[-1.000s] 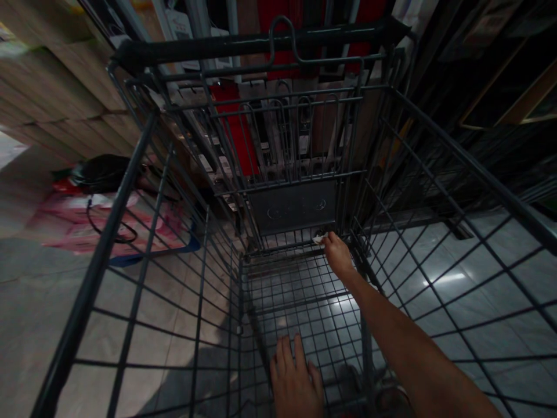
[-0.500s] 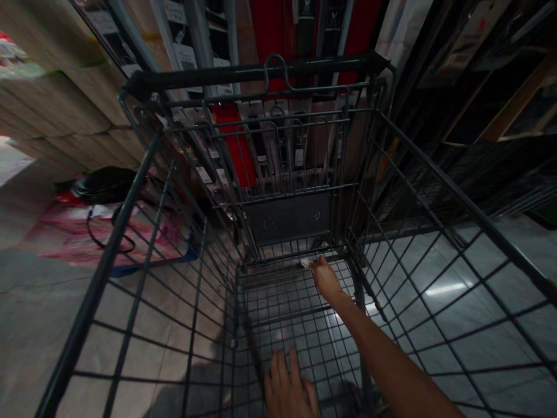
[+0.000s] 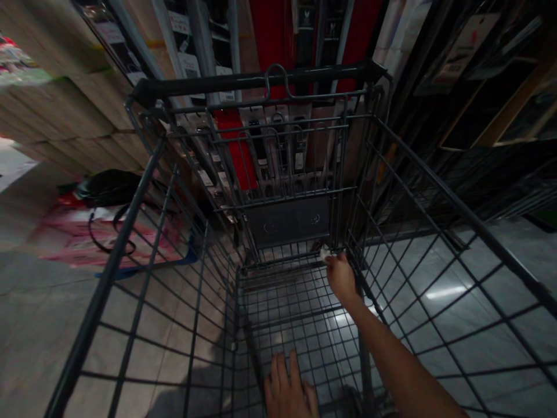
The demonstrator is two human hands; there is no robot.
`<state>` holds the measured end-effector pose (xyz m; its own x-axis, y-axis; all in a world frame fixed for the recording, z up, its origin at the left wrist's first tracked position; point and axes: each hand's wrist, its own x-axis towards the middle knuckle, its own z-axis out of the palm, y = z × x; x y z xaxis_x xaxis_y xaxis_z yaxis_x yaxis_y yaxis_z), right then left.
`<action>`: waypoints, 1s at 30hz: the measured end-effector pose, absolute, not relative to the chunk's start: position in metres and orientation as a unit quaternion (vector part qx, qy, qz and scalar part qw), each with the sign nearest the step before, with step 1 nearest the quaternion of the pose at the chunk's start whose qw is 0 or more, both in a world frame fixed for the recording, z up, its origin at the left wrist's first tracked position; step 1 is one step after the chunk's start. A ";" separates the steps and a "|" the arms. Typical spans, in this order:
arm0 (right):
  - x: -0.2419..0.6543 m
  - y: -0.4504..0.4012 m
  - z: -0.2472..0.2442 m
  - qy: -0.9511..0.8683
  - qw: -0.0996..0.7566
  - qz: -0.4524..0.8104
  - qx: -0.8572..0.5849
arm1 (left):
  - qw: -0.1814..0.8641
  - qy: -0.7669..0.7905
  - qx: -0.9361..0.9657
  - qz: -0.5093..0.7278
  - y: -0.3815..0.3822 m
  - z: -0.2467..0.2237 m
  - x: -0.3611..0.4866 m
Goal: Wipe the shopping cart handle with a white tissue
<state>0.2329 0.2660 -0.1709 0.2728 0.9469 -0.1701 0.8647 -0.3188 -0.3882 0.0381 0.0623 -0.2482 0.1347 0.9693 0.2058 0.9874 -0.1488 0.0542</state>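
Note:
A dark wire shopping cart (image 3: 296, 316) surrounds both my hands. My right hand (image 3: 342, 277) reaches to the far right part of the basket floor, its fingers closed on a small white piece of tissue or cloth (image 3: 324, 253). That piece sits close to the wire bars below the grey panel (image 3: 289, 220); whether it touches them I cannot tell. At the near end, my left hand (image 3: 289, 389) is stretched out, palm down, with nothing in it. It is over the near wires of the cart, and its wrist is cut off by the frame.
Beyond the cart's handle bar (image 3: 256, 78) hang packaged goods (image 3: 278, 139) on a rack. To the left, a pink bundle (image 3: 117, 232) with a black bag on top stands on the tiled floor near stacked beige packs (image 3: 65, 110). Dark shelving (image 3: 470, 104) is at right.
My right hand has moved a little to the right along the far edge of the basket floor, with the white piece. My left hand has stayed in place.

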 end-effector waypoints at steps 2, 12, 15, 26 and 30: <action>0.250 0.272 -0.173 -0.533 0.114 0.159 -0.823 | 0.048 -0.651 -0.752 -0.093 0.062 -0.248 0.038; 0.181 0.268 -0.184 -0.620 0.054 0.251 -0.741 | 0.010 -0.686 -0.717 -0.123 0.065 -0.232 0.052; 0.148 0.256 -0.181 -0.646 0.049 0.271 -0.712 | 0.002 -0.680 -0.723 -0.119 0.067 -0.224 0.052; 0.159 0.220 -0.176 -0.757 0.010 0.299 -0.581 | 0.018 -0.680 -0.722 -0.129 0.070 -0.213 0.055; 0.201 0.225 -0.182 -0.727 -0.003 0.242 -0.643 | -0.001 -0.693 -0.709 -0.135 0.069 -0.214 0.056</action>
<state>0.2007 0.2251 -0.1816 -0.1738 0.9329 -0.3155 0.9360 0.0568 -0.3474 0.0565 0.0685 -0.2143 0.0041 0.9817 0.1902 0.9814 -0.0404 0.1875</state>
